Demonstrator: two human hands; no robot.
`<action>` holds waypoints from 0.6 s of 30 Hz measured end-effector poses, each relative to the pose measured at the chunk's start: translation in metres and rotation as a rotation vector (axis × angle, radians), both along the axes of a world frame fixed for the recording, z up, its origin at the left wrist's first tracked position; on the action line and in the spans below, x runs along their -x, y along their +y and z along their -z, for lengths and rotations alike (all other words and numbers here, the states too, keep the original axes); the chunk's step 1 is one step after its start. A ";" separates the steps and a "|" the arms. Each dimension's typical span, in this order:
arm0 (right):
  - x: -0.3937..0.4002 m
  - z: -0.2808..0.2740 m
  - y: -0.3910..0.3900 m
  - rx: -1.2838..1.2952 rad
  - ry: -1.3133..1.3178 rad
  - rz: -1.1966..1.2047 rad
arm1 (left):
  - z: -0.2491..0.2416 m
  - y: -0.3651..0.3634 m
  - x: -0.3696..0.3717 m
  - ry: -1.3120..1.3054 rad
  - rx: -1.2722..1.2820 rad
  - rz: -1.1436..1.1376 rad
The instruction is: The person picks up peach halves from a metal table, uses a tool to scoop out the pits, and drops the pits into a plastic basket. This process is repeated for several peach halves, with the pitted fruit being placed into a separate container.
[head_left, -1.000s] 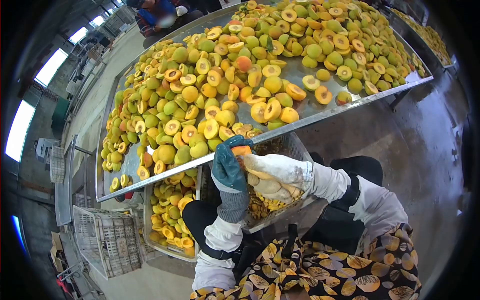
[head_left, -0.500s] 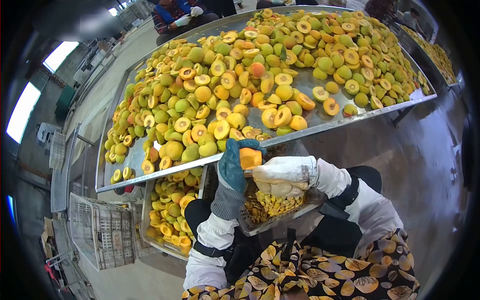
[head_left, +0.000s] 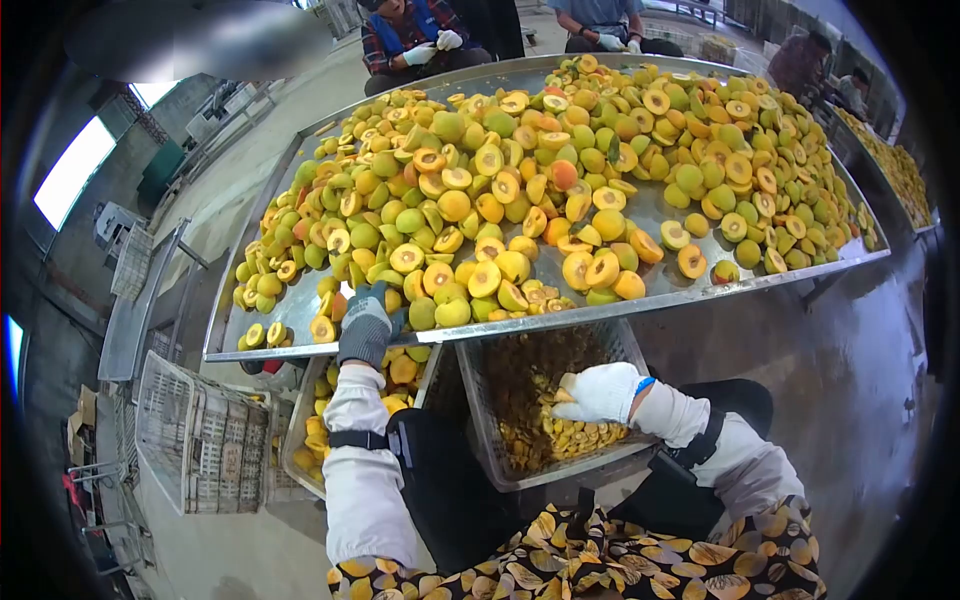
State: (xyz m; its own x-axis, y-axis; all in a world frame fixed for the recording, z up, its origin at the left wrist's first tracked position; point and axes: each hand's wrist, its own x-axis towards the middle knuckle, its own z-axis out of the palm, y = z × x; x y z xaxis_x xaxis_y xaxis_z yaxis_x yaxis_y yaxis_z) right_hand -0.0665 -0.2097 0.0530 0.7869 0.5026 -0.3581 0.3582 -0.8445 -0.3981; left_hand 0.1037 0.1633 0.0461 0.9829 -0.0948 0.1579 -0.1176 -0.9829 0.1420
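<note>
My left hand (head_left: 368,325), in a teal-and-grey glove, reaches over the near rim of the metal table (head_left: 620,302). Its fingers look apart beside the halved peaches (head_left: 408,257); no fruit shows clearly in its grasp. In a white glove, my right hand (head_left: 600,393) is closed above a grey crate (head_left: 480,415) on the floor. Whatever those fingers hold is hidden. Wet yellow-brown pits and scraps (head_left: 585,437) fill the crate's near part. Left of it, a second crate (head_left: 425,385) contains peach pieces (head_left: 403,370), partly beneath the table edge and my left arm.
Stacked white plastic crates (head_left: 215,440) stand on the floor at left. Across the table sit two people with gloved hands (head_left: 420,53). Another fruit-covered table (head_left: 885,165) is at the far right, with people near it. A metal bench (head_left: 140,310) lies left.
My left hand has moved left to the table edge, and the peach half it held is no longer seen in it. My right hand has moved right and down over the scraps crate. The view has tilted up.
</note>
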 end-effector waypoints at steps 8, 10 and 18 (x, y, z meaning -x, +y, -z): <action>0.009 0.005 -0.005 -0.025 -0.032 -0.021 | 0.016 0.006 -0.016 0.138 -0.009 -0.091; 0.008 0.000 -0.001 -0.047 -0.006 -0.022 | 0.026 0.012 -0.014 0.123 0.018 -0.092; 0.003 -0.008 0.006 -0.269 0.017 0.149 | 0.015 0.019 -0.014 0.097 0.409 -0.024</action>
